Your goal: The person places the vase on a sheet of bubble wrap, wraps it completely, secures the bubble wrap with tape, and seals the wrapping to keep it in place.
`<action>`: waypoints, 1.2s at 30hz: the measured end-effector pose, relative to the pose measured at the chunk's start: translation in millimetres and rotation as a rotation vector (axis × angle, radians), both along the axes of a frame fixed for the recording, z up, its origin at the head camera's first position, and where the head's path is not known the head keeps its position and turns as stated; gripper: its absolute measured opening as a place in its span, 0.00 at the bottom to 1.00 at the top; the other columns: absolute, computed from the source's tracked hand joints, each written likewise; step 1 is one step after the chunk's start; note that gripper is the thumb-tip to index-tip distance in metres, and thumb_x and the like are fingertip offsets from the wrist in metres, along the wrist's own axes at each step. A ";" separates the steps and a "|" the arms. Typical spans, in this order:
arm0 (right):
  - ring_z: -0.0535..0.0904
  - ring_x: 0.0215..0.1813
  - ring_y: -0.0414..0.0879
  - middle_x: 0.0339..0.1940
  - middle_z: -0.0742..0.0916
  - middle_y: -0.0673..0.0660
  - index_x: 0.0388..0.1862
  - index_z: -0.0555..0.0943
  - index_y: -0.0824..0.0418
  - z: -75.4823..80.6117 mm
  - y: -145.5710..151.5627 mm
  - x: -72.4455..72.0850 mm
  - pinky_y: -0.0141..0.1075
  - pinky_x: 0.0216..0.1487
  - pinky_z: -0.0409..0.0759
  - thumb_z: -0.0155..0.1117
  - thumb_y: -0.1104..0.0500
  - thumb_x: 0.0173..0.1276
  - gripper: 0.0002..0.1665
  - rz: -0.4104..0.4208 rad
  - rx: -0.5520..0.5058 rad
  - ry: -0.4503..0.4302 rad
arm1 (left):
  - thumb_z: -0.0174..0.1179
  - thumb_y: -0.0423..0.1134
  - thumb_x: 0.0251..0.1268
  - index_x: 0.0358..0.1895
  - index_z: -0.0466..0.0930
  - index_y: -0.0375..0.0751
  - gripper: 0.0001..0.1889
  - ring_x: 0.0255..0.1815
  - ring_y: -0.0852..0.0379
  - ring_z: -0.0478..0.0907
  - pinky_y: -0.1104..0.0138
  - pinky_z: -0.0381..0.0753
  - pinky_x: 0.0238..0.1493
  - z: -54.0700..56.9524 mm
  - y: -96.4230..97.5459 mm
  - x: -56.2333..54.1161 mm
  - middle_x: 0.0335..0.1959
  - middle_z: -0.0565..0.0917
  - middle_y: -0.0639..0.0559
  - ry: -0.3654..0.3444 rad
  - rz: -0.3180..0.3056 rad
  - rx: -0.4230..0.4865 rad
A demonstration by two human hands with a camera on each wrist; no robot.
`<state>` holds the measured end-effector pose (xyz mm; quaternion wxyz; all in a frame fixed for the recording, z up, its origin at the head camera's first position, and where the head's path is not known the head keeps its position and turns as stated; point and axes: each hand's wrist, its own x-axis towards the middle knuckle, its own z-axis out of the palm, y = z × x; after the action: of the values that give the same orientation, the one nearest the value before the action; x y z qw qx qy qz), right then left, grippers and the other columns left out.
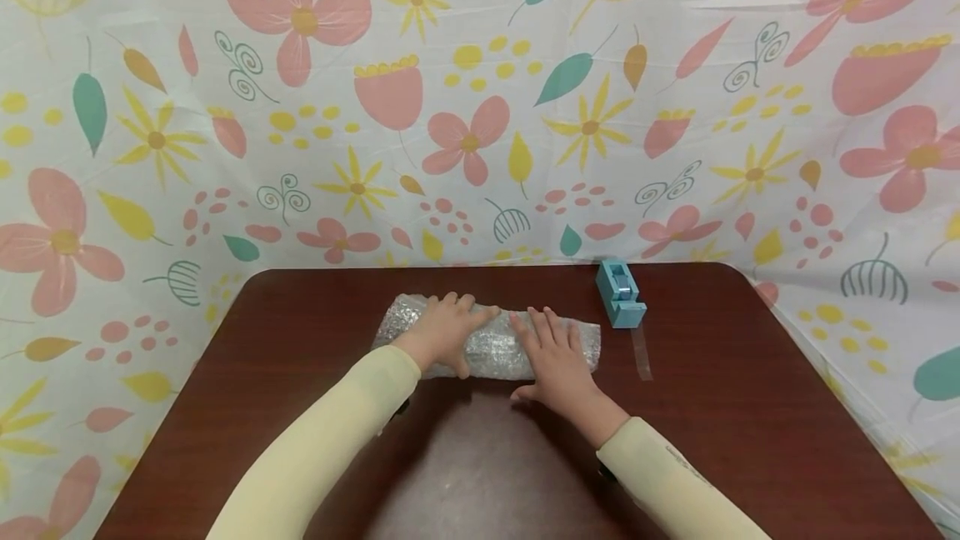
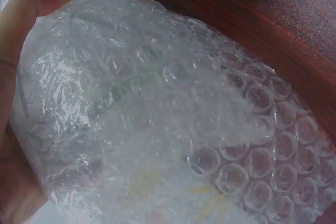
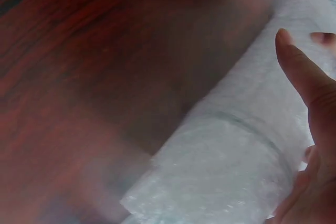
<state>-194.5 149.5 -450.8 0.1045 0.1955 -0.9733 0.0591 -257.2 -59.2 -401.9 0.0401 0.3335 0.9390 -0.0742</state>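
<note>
A bundle rolled in clear bubble wrap (image 1: 498, 354) lies crosswise on the table, also filling much of the left wrist view. What the bubble wrap (image 2: 210, 98) encloses cannot be made out. My left hand (image 1: 447, 332) grips the bundle left of its middle, thumb on the near side and fingers over the top and far edge. Spread and fairly straight, the fingers of my right hand (image 1: 557, 361) rest on the right part of the roll. Its thumb (image 3: 299, 66) points away from the other fingers along the near side.
A blue tape dispenser (image 1: 621, 294) stands at the back right, beyond the bundle's right end. From it a strip of clear tape (image 1: 641, 354) trails toward me over the dark wooden table (image 1: 720, 423). Behind the table hangs a flower-patterned cloth (image 1: 480, 215).
</note>
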 end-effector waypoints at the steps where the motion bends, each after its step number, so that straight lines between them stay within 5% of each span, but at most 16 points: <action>1: 0.62 0.80 0.70 0.78 0.68 0.69 0.81 0.60 0.58 -1.3 0.1 -1.4 0.71 0.73 0.64 0.87 0.38 0.41 0.71 -0.002 0.012 0.002 | 0.80 0.60 0.44 0.81 0.58 0.60 0.57 0.69 0.38 0.74 0.42 0.78 0.65 0.6 0.4 -0.4 0.71 0.74 0.41 -0.006 0.001 0.002; 13: 0.72 0.69 0.64 0.65 0.79 0.65 0.74 0.67 0.55 -10.9 3.0 -15.1 0.61 0.64 0.78 0.89 0.39 0.37 0.65 -0.031 0.111 0.163 | 0.80 0.61 0.43 0.81 0.58 0.62 0.57 0.69 0.40 0.74 0.40 0.78 0.65 4.0 9.1 -10.0 0.71 0.74 0.44 -0.041 0.016 -0.015; 25: 0.73 0.67 0.63 0.64 0.80 0.64 0.72 0.69 0.56 -10.8 -4.1 -25.0 0.59 0.63 0.79 0.88 0.47 0.45 0.56 -0.045 0.080 0.101 | 0.78 0.61 0.48 0.81 0.56 0.64 0.56 0.73 0.39 0.71 0.37 0.73 0.69 6.2 6.3 -15.2 0.75 0.72 0.45 -0.116 0.049 -0.014; 36: 0.72 0.68 0.62 0.66 0.80 0.62 0.74 0.68 0.55 -8.3 -4.7 -26.4 0.58 0.64 0.80 0.87 0.46 0.47 0.57 -0.060 0.107 0.064 | 0.78 0.69 0.40 0.83 0.49 0.64 0.65 0.80 0.35 0.62 0.32 0.64 0.74 8.3 4.9 -19.1 0.80 0.64 0.43 -0.178 0.052 0.011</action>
<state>-220.9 144.8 -459.1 0.1266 0.1733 -0.9767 -0.0025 -276.2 -54.3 -393.6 0.1236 0.3147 0.9404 -0.0379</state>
